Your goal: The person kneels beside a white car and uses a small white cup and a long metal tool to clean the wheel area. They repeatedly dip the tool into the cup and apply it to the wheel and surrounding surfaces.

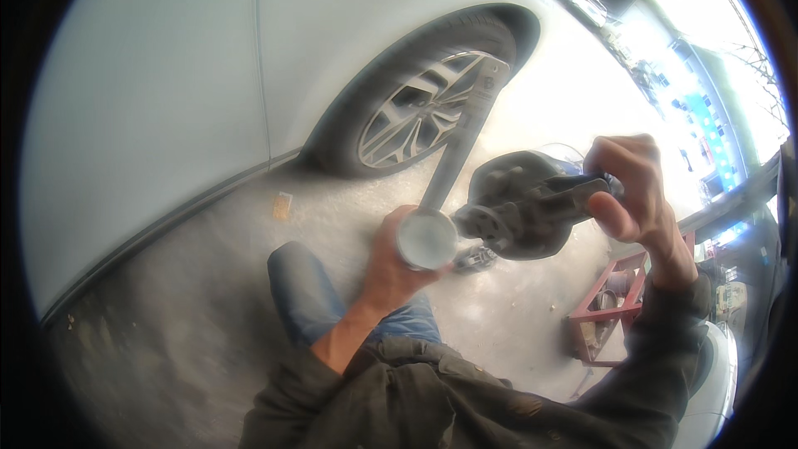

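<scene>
Just below centre, the pale round top of a container point(427, 239) hides some fingers of the left grip point(384, 270) and the lower end of a flat grey strip point(465, 133); whether that top is a lid or contents is unclear. The strip, its markings smeared, runs toward 1 o'clock across part of the wheel point(395, 129). At 3 o'clock, the right grip point(633, 187) covers the end of a dark tool point(532, 208), too blurred to identify. The rim crops the white car body point(158, 100) at 10 o'clock and another vehicle point(716, 374) at 4, while glare swallows the background at 2.
</scene>
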A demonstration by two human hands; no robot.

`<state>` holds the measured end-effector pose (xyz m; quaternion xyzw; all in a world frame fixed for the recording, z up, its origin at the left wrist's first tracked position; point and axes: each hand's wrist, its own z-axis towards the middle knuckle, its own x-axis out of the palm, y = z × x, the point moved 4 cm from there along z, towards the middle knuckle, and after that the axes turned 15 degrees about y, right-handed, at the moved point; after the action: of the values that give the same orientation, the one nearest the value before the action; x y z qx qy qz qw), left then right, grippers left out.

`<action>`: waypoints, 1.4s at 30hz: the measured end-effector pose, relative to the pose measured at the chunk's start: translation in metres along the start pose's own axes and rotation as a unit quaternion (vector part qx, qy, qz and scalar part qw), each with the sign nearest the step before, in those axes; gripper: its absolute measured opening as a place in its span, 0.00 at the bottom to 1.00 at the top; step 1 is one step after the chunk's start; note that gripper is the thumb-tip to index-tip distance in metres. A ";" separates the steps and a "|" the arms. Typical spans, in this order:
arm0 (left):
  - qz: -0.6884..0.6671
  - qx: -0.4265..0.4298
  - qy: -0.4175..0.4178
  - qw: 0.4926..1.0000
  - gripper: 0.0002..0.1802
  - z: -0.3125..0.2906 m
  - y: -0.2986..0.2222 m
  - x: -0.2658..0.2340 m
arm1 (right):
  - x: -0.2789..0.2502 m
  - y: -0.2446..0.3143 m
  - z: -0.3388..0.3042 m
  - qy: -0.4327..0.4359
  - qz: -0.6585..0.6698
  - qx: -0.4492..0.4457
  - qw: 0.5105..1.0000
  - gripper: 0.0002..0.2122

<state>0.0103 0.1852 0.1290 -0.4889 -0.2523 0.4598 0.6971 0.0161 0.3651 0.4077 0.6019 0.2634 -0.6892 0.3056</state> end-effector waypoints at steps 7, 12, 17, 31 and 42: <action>0.025 0.019 -0.021 0.999 0.49 -0.004 -0.001 0.000 | -0.003 0.008 0.006 0.017 0.006 -0.005 1.000 0.25; 0.019 -0.002 -0.023 1.000 0.49 -0.004 0.003 0.000 | -0.005 0.009 0.009 0.033 0.008 0.001 0.999 0.25; 0.022 -0.002 -0.021 1.000 0.50 -0.003 0.005 0.000 | -0.004 0.008 0.012 0.023 0.002 -0.008 1.000 0.25; 0.003 0.005 -0.021 1.000 0.49 -0.005 0.010 0.000 | -0.002 0.004 0.012 -0.003 0.000 -0.012 1.000 0.30; -0.022 0.003 -0.015 1.000 0.50 -0.006 0.018 0.004 | -0.001 0.008 0.014 0.009 -0.010 -0.021 1.000 0.27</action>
<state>0.0102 0.1882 0.1102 -0.4739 -0.2718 0.4528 0.7046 0.0128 0.3500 0.4103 0.5992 0.2863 -0.6810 0.3086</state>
